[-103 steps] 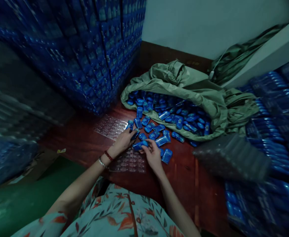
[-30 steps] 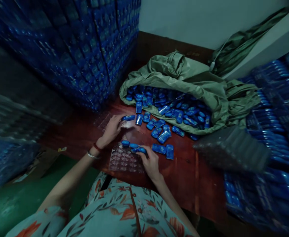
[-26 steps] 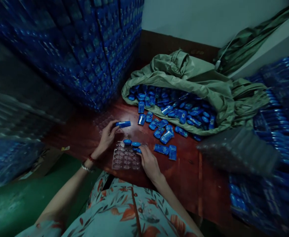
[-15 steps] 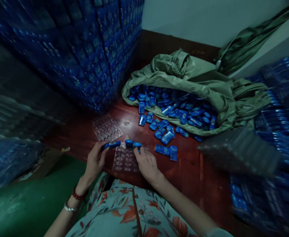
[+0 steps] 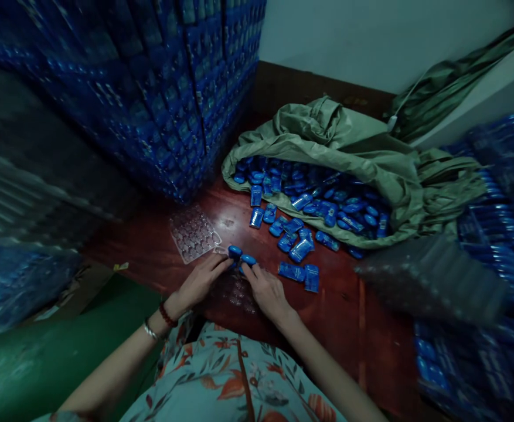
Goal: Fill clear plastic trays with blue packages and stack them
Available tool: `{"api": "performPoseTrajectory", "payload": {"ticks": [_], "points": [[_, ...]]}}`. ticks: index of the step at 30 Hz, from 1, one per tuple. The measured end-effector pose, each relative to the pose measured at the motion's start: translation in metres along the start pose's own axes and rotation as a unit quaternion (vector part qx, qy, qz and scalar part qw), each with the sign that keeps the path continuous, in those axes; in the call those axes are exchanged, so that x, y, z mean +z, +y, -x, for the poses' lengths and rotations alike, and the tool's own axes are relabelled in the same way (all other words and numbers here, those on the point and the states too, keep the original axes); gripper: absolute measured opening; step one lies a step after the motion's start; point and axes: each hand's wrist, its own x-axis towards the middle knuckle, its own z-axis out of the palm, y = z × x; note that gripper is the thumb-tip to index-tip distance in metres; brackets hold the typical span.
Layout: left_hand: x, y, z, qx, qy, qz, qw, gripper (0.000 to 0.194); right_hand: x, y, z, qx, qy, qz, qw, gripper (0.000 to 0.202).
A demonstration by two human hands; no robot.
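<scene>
My left hand (image 5: 200, 280) is closed, its fingertips at a small blue packet (image 5: 234, 252) above a clear plastic tray (image 5: 240, 294) with rounded hollows. Close beside it, my right hand (image 5: 267, 293) grips another blue packet (image 5: 248, 259) between thumb and fingers. The two packets nearly touch, and my fingers partly cover both. The tray lies flat at the table's near edge, partly hidden by my hands. A second clear tray (image 5: 190, 237) rests to the left of it. Several loose blue packets (image 5: 300, 249) lie on the table to the right.
An open green sack (image 5: 349, 149) full of blue packets lies across the back of the red-brown table (image 5: 331, 316). A tall stack of wrapped blue packs (image 5: 151, 99) stands at left. Stacked clear trays (image 5: 432, 281) and more blue packs (image 5: 494, 234) are at right.
My left hand has moved right, from the left side of the near tray to beside my right hand. The packets, spread apart before, are now close together. The view has shifted slightly.
</scene>
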Motion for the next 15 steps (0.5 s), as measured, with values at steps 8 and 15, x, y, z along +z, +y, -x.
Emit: {"api": "performPoseTrajectory", "payload": {"ticks": [8, 15], "points": [[-0.008, -0.007, -0.017, 0.100, -0.079, -0.047, 0.991, 0.039, 0.007, 0.016, -0.004, -0.052, 0.076, -0.044, 0.995, 0.042], [-0.021, -0.005, -0.026, 0.151, -0.063, -0.147, 0.975, 0.035, 0.000, 0.046, -0.003, 0.004, 0.160, -0.056, 0.985, 0.037]]}}
